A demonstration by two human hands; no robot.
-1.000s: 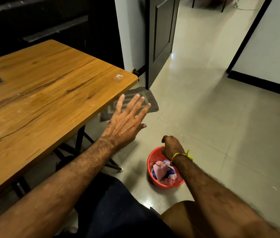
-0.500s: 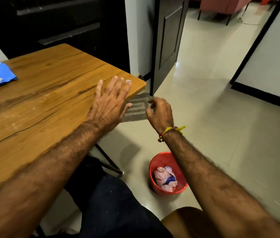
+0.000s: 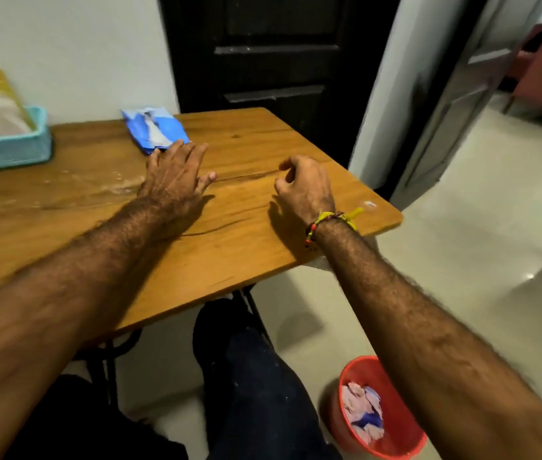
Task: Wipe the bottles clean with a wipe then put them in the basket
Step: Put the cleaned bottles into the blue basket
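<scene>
1. Right now your left hand (image 3: 176, 175) lies flat, fingers straight, tips touching the blue wipe pack (image 3: 154, 129) at the far side of the wooden table (image 3: 246, 234).
2. Right hand (image 3: 304, 187) hovers w/ fingers loosely curled, holding nothing.
3. Pack looks soft, crinkly, light; prob slippery film, so pinch an edge or the flap.
4. Teal basket (image 3: 7, 151) sits far left, mesh-sided plastic, w/ blurred items inside; can't tell if they're bottles.
5. Red bin (image 3: 392, 436) on the floor holds crumpled used wipes.
</scene>
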